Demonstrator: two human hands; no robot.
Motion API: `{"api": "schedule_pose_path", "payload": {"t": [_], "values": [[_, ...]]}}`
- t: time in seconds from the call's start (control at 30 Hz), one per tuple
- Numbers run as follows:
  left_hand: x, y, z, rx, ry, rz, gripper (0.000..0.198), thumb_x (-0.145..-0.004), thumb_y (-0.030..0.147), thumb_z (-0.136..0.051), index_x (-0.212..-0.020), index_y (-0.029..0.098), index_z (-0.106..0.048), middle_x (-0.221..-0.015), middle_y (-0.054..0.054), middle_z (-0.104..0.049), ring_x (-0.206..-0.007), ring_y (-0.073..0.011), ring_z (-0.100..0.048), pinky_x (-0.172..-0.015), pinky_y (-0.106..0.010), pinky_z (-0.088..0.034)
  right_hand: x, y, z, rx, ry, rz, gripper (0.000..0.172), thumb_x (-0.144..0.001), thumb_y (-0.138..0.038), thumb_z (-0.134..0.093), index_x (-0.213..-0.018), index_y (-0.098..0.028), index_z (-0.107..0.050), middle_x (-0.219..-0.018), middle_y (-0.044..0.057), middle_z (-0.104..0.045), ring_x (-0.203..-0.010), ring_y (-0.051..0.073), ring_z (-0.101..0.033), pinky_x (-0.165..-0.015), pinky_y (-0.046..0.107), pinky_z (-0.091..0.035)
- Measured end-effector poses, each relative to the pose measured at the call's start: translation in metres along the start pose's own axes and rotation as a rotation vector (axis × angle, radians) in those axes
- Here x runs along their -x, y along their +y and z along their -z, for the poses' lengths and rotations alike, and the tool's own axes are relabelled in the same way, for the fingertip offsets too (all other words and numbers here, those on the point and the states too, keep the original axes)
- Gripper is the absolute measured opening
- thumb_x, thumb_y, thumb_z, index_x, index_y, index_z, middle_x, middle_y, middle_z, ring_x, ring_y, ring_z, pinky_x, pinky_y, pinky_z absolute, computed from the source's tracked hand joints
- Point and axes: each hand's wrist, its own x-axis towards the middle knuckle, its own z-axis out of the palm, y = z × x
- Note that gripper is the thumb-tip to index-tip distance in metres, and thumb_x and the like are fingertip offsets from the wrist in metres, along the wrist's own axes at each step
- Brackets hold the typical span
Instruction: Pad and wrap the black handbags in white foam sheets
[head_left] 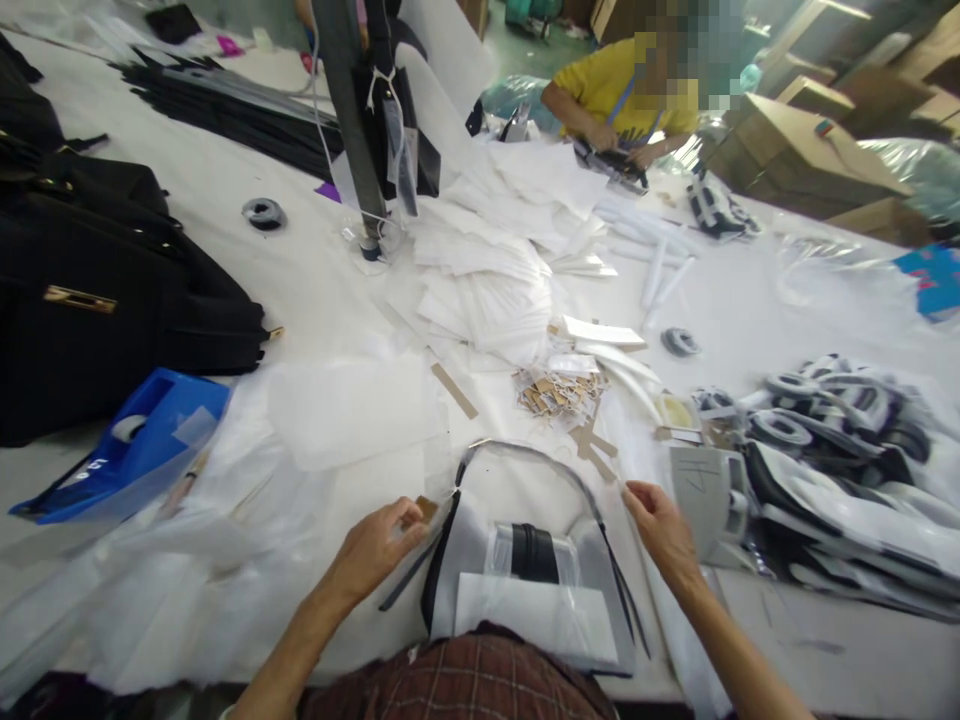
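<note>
Two bare hands work at the counter (390,420) on either side of a grey bag (469,545), which lies at six o'clock in the view, close against the person's checked clothing (450,685). A white sheet (532,612) covers its near part, and a black band (534,553) shows under clear plastic just beyond.

Taking the bag as the dial's centre, the left hand (375,548) is between nine and ten o'clock, fingers curled and fingertips pinched on a small brown tag (427,509); a thin white string runs beside the bag's dark handle (596,508). The right hand (664,530) is between two and three, thumb and forefinger drawn together; what they pinch, if anything, I cannot tell. The two hands are well apart.

Farther out, a heap of brown tags (559,392) lies at twelve, a blue pouch (142,440) between nine and ten, and a black bag (97,350) at ten. White sheets (487,270) spread beyond the heap. Farthest, between twelve and one, a person in yellow (600,85) handles a dark item (619,165).
</note>
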Motion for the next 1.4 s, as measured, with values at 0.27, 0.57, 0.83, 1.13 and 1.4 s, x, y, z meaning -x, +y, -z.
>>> {"api": "schedule_pose_path", "payload": {"t": [0.27, 0.57, 0.83, 1.13, 1.4], "values": [[-0.077, 0.049, -0.032, -0.413, 0.272, -0.133, 0.043, -0.087, 0.025, -0.058, -0.128, 0.021, -0.047, -0.131, -0.007, -0.056, -0.117, -0.0213, -0.056, -0.095, -0.031, -0.046, 0.022, 0.042, -0.028, -0.071, -0.283, -0.141, 0.056, -0.066, -0.065, -0.060, -0.094, -0.017, -0.067, -0.088, 0.008, -0.072, -0.081, 0.025, -0.067, -0.070, 0.034, -0.050], [-0.141, 0.073, -0.059, -0.827, 0.172, -0.220, 0.024, -0.094, 0.016, -0.047, -0.116, 0.020, -0.055, -0.114, -0.008, -0.063, -0.100, -0.0219, -0.064, -0.078, -0.030, -0.051, 0.028, 0.032, -0.052, 0.051, -0.132, 0.056, 0.042, -0.070, -0.054, -0.063, -0.092, -0.019, -0.066, -0.084, 0.005, -0.069, -0.082, 0.025, -0.063, -0.075, 0.032, -0.046], [-0.166, 0.085, -0.027, -0.762, 0.206, -0.081, 0.018, -0.098, 0.029, -0.042, -0.110, 0.020, -0.053, -0.114, -0.007, -0.065, -0.099, -0.0235, -0.066, -0.078, -0.033, -0.050, 0.001, 0.008, -0.064, -0.016, -0.137, 0.151, 0.035, -0.077, -0.047, -0.060, -0.096, -0.019, -0.066, -0.088, 0.004, -0.069, -0.083, 0.023, -0.063, -0.076, 0.032, -0.046], [-0.127, 0.038, -0.034, -0.440, 0.403, -0.335, 0.038, -0.088, 0.024, -0.051, -0.126, 0.019, -0.047, -0.122, -0.009, -0.059, -0.117, -0.0222, -0.057, -0.104, -0.040, -0.046, -0.072, 0.010, -0.011, 0.139, 0.091, 0.397, 0.039, -0.084, -0.043, -0.051, -0.110, -0.017, -0.063, -0.111, 0.014, -0.068, -0.106, 0.028, -0.062, -0.095, 0.042, -0.048], [-0.041, 0.038, -0.050, -0.549, 0.551, -0.541, 0.033, -0.095, 0.019, -0.045, -0.127, 0.020, -0.051, -0.124, -0.010, -0.060, -0.118, -0.0222, -0.056, -0.101, -0.042, -0.050, -0.189, -0.011, 0.032, 0.496, 0.224, 0.513, 0.052, -0.083, -0.031, -0.053, -0.128, -0.006, -0.052, -0.128, 0.023, -0.058, -0.123, 0.032, -0.051, -0.105, 0.045, -0.041]]}}
